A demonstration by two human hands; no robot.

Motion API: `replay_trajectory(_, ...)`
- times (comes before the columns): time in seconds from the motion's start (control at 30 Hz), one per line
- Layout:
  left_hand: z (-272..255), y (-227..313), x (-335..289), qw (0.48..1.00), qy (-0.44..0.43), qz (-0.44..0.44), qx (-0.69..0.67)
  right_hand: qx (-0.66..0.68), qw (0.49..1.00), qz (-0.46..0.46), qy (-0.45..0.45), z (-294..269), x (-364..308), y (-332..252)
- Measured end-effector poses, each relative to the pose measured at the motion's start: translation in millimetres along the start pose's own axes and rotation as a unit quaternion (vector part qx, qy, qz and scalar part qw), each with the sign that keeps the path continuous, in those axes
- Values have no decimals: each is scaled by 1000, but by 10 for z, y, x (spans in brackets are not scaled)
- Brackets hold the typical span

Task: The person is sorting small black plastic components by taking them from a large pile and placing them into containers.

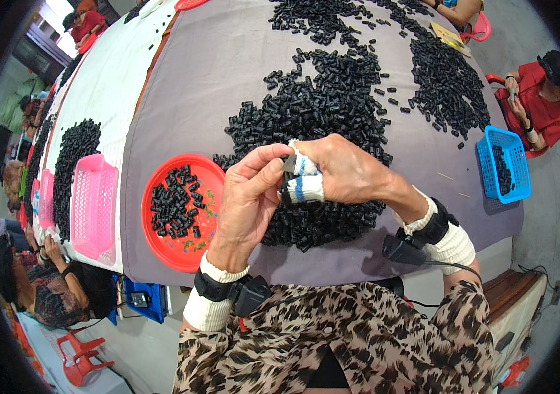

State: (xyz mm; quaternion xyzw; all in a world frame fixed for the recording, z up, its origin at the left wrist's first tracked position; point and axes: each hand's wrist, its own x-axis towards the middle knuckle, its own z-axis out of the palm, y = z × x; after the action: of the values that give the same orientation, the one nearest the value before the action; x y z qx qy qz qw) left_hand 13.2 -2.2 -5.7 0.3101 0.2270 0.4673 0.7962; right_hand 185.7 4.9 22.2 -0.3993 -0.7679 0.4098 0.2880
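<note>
Thumb and forefinger of the left hand [251,187] are pinched on a small grey piece [289,163], seemingly light, stiff and best gripped by its edges, beside the curled right hand [349,167], whose hold cannot be told, while loose black parts [313,111] are heaped underneath and beyond.
</note>
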Motion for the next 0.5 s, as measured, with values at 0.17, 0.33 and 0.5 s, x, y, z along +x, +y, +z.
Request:
replay_trajectory(0.17, -2, 4, -8, 1000, -4, 1, 0, -17, 999, -32, 20, 4, -15, -19)
replay_trajectory(0.33, 41, 19, -18, 1000, -6, 7, -4, -11, 999, 9, 29, -34, -30, -44)
replay_trajectory(0.5, 46, 9, -29, 1000, -20, 6, 0, -16, 1000, 7, 13, -36, -38, -2)
